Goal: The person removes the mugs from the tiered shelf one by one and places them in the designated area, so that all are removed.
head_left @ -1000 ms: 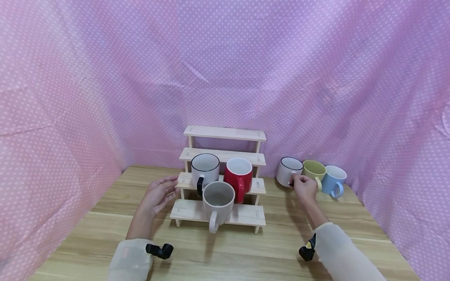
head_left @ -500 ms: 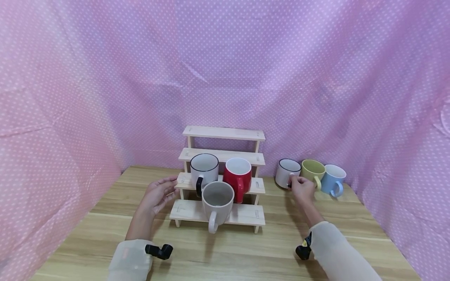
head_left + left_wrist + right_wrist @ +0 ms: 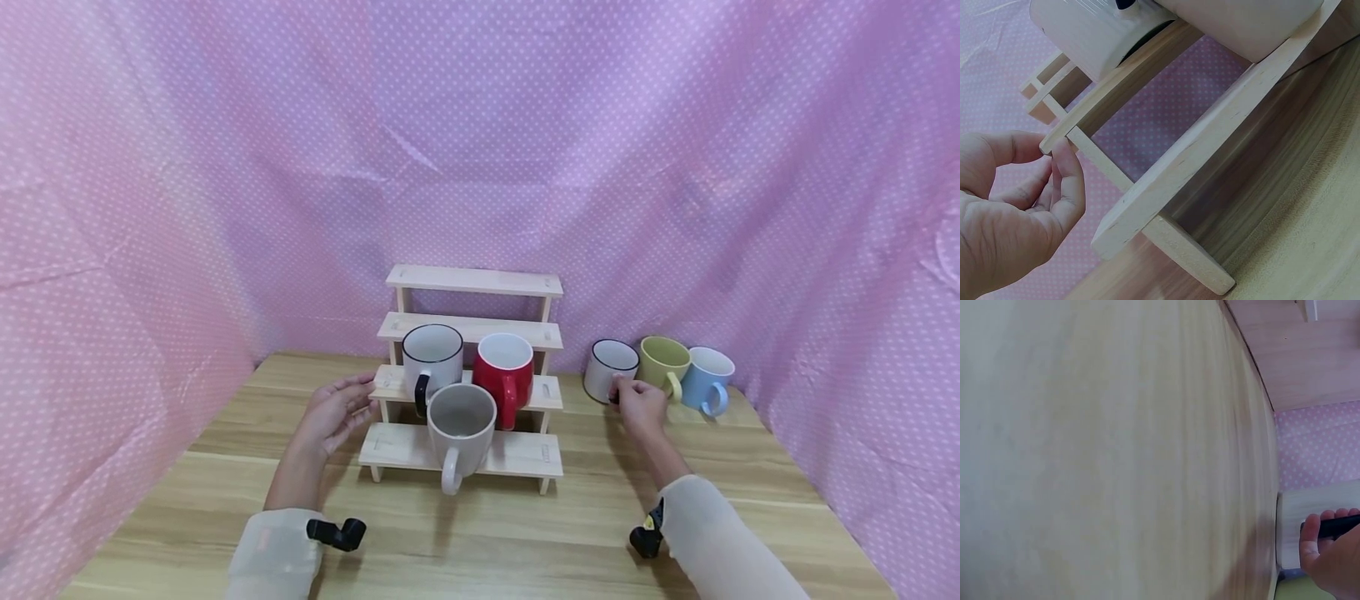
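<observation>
In the head view, my left hand [image 3: 336, 414] is at the left end of a stepped wooden shelf [image 3: 474, 280]. Its thumb and fingertips pinch the end of one tier board [image 3: 1104, 100] in the left wrist view. On the far right, my right hand [image 3: 642, 407] grips the black handle [image 3: 1338, 526] of a black-rimmed white mug [image 3: 602, 381], which stands upright by the back cloth. A second black-rimmed white mug [image 3: 438, 364] and a red mug [image 3: 495, 379] share the second tier from the bottom. A light grey-beige mug [image 3: 468, 437] sits on the lowest tier, handle forward.
Right of the gripped mug stand a yellow-green mug [image 3: 660, 367] and a light blue mug [image 3: 699, 388], close together. Pink dotted cloth [image 3: 480, 150] hangs behind and along both sides of the wood-grain table [image 3: 480, 550]. The upper two tiers bear no mugs.
My right hand has shifted slightly left and nearer, and the gripped mug has edged left with it. The left hand keeps its place on the shelf; the head view has drifted a little.
</observation>
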`<action>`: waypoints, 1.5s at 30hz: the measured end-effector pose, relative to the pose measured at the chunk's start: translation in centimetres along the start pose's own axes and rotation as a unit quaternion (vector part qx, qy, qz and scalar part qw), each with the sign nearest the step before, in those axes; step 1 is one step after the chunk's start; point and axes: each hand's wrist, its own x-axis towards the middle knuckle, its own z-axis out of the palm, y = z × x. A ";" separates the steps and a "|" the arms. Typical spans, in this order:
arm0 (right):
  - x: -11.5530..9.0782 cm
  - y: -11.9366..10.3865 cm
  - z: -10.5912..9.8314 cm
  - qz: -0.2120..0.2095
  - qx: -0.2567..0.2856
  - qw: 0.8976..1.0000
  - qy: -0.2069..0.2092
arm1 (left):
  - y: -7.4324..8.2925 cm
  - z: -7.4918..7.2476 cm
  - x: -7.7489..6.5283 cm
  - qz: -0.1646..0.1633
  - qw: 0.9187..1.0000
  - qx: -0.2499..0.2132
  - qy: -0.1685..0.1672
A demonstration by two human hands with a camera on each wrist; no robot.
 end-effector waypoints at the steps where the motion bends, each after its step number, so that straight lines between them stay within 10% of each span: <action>1: 0.0 0.0 0.0 -0.003 -0.003 1.000 -0.004 | 0.0 0.0 0.0 0.000 1.000 -0.002 0.002; 19: 0.1 0.1 -0.9 0.007 0.014 0.999 -0.038 | 0.1 0.1 0.1 -0.005 1.000 -0.012 -0.003; 27: 0.1 -1.1 -2.2 0.001 -0.090 0.993 -0.081 | 0.1 0.1 0.1 -0.004 1.000 -0.013 -0.001; 36: -0.1 -2.8 -3.2 -0.100 -0.190 0.976 -0.038 | 0.1 0.1 0.1 -0.003 1.000 -0.007 -0.001; 45: -1.1 -5.0 -2.8 -0.220 -0.211 0.946 -0.112 | 0.1 0.0 0.0 -0.001 1.000 -0.003 -0.003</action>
